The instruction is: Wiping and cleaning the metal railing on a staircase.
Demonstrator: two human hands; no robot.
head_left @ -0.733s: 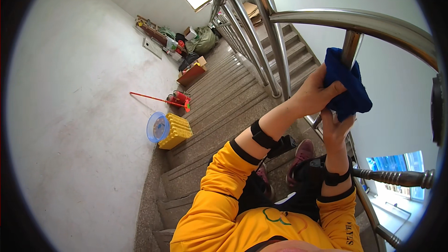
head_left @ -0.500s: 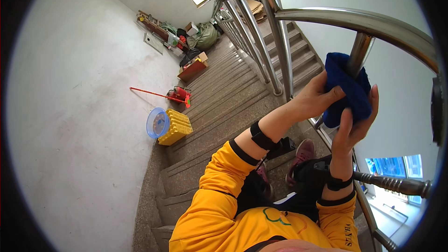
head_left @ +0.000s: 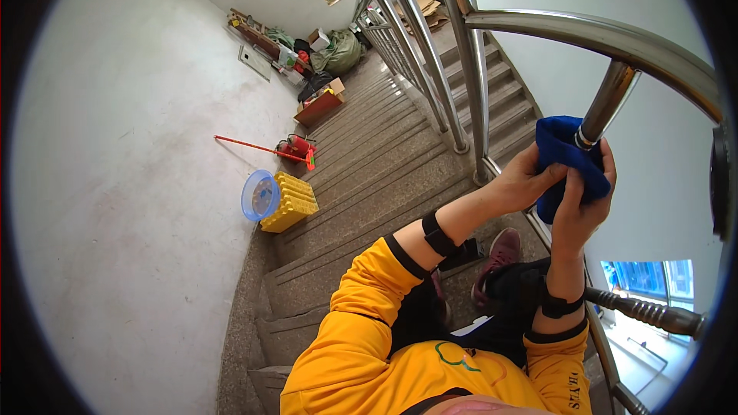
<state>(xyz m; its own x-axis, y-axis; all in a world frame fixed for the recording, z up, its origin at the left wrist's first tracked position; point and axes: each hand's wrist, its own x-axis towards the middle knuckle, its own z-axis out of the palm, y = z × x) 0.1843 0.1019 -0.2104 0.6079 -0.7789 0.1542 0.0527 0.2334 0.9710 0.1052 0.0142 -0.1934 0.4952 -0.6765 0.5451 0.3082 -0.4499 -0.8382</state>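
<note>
A blue cloth (head_left: 560,150) is wrapped around a steel baluster (head_left: 609,101) just below the shiny handrail (head_left: 615,37). My left hand (head_left: 525,178) pinches the cloth from the left side. From below and to the right, my right hand (head_left: 586,198) closes around the cloth and the post. Both forearms wear yellow sleeves and black wrist bands.
Stone stairs (head_left: 369,184) go down beside a white wall. A yellow crate (head_left: 288,201), a blue basin (head_left: 260,194) and a red-handled mop (head_left: 265,150) sit on the steps. Boxes and bags (head_left: 323,58) are piled at the landing. More steel balusters (head_left: 430,54) line the stairs.
Both hands and the blue cloth have slid down the baluster, away from the handrail. My right hand's fingers, spread earlier, now close around the cloth.
</note>
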